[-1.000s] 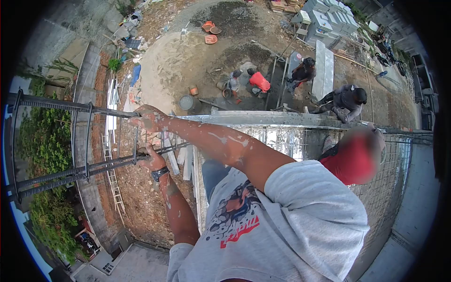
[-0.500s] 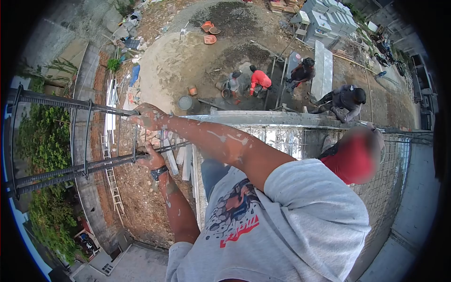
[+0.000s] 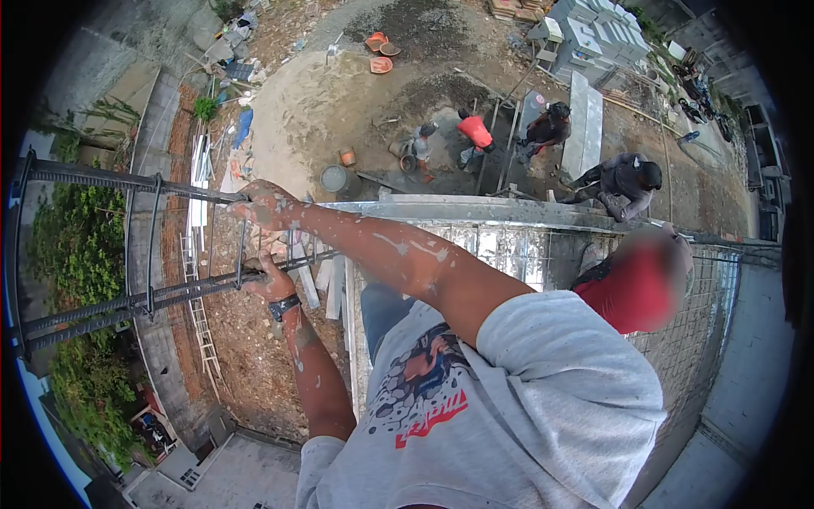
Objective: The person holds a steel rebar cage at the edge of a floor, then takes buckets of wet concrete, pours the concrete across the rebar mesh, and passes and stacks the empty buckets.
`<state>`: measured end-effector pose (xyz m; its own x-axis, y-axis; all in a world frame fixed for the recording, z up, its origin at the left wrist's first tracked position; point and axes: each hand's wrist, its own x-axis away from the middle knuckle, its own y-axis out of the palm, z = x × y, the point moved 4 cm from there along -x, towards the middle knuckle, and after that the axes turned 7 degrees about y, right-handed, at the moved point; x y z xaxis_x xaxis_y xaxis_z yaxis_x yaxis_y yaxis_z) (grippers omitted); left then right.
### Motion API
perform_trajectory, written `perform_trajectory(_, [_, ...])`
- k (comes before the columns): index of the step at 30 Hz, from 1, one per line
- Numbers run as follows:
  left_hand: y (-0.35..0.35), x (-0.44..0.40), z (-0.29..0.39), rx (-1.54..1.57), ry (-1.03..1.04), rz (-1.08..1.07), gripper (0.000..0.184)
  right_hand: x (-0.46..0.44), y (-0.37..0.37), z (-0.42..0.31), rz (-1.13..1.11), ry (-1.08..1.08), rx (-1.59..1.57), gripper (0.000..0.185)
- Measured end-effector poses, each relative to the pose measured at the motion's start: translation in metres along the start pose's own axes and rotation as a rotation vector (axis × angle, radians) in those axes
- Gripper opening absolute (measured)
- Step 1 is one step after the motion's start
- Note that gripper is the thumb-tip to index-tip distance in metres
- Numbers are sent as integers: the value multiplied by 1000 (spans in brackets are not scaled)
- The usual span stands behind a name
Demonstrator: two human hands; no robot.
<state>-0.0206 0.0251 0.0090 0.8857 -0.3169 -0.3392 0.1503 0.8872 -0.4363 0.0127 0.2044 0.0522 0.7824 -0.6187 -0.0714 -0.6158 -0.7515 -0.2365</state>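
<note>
A long cage of dark steel rebar [image 3: 93, 311] with square ties extends from the left edge to my hands. My right hand [image 3: 267, 206] is closed around the end of its upper bar. Below it my left hand [image 3: 271, 280], with a dark watch on the wrist, is closed on the lower bars, which run on a little past the fingers. Grey splashes mark both forearms. The cage's far end is at the left edge of view, over green trees.
A concrete ledge [image 3: 475, 208] runs rightward past my arms, above a wire grid [image 3: 678, 365]. A person in red [image 3: 632, 288] is close on the right. Farther down are several people, a grey drum [image 3: 335, 179], a sand heap [image 3: 297, 110] and a ladder [image 3: 200, 327].
The rebar cage and both hands have shifted slightly left, with the grips unchanged. On the ground, the person in the red shirt has moved right and changed posture.
</note>
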Motion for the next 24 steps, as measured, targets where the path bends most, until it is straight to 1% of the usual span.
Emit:
perform_trajectory(2, [-2, 3, 12, -19, -110, -73, 104, 7, -6, -11, -52, 39, -20, 45])
perform_trajectory(3, [-1, 3, 12, 20, -88, -94, 105, 10, -8, -14, -75, 58, -29, 47])
perform_trajectory(5, [0, 0, 15, 78, -38, -125, 108, 14, -6, -15, -77, 82, -214, 53])
perform_trajectory(6, [0, -1, 19, 96, -11, -134, 110, 13, -5, -13, -15, 71, -169, 48])
perform_trajectory(8, [-1, 1, 27, 83, 46, -129, 112, 10, -2, -8, 102, 30, -87, 44])
perform_trajectory(9, [-3, 3, 31, 52, 42, -119, 111, 9, 0, -6, 158, -3, -50, 45])
perform_trajectory(11, [-5, 5, 34, 34, 36, -112, 109, 4, 5, 0, 171, 11, -44, 47])
perform_trajectory(13, [-5, 4, 30, 56, 30, -120, 106, 5, 2, -4, 121, 69, -73, 49])
perform_trajectory(14, [-6, 4, 30, 23, 65, -91, 102, 6, 0, -7, 112, 83, -69, 49])
perform_trajectory(15, [-2, -2, 6, 87, 34, -106, 92, 8, -2, -11, 137, 67, -29, 49])
perform_trajectory(16, [0, -6, -3, 150, 1, -119, 82, 11, -5, -14, 162, 51, 12, 50])
perform_trajectory(17, [0, -7, -10, 84, 86, -114, 75, 14, -7, -18, 187, 36, 52, 50])
perform_trajectory(18, [-3, -3, 1, 16, 171, -109, 68, 18, -11, -23, 99, 99, 23, 49])
perform_trajectory(21, [-7, -11, 8, 37, 280, -248, 59, 14, -11, -18, 179, 114, 81, 47])
perform_trajectory(22, [-7, -13, 0, 39, 283, -305, 63, 11, -5, -9, 198, 122, 102, 47])
perform_trajectory(23, [-7, -14, -9, 41, 285, -361, 67, 8, -1, -4, 264, 16, 139, 46])
perform_trajectory(24, [-10, -12, 2, 224, 296, -354, 61, 6, 1, -3, 331, -91, 177, 45])
